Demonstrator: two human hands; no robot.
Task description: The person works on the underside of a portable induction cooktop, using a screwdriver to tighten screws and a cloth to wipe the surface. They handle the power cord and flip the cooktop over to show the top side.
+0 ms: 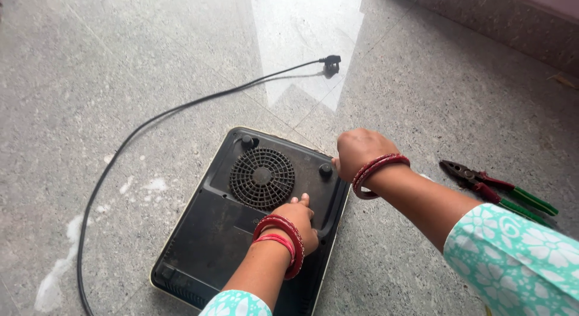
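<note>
Down on the grey stone floor (90, 80), a black cooktop (205, 231) lies upside down in the lower middle of the frame, its round fan grille (263, 178) facing up. The left hand (297, 222) rests flat on the underside just below and right of the grille, fingers (301, 201) held loosely together and pressing on the casing, holding nothing. The right hand (360, 151) sits at the cooktop's upper right edge, curled over the rim close to a small round foot (325, 169); its fingers are hidden behind the knuckles, so I cannot tell what, if anything, they pinch. Both wrists wear red bangles. A black power cord (151, 120) loops from the lower left up to a plug (330, 62) at upper middle. Pliers with red and green handles (500, 192) lie on the floor at the right, well apart from both hands.
</note>
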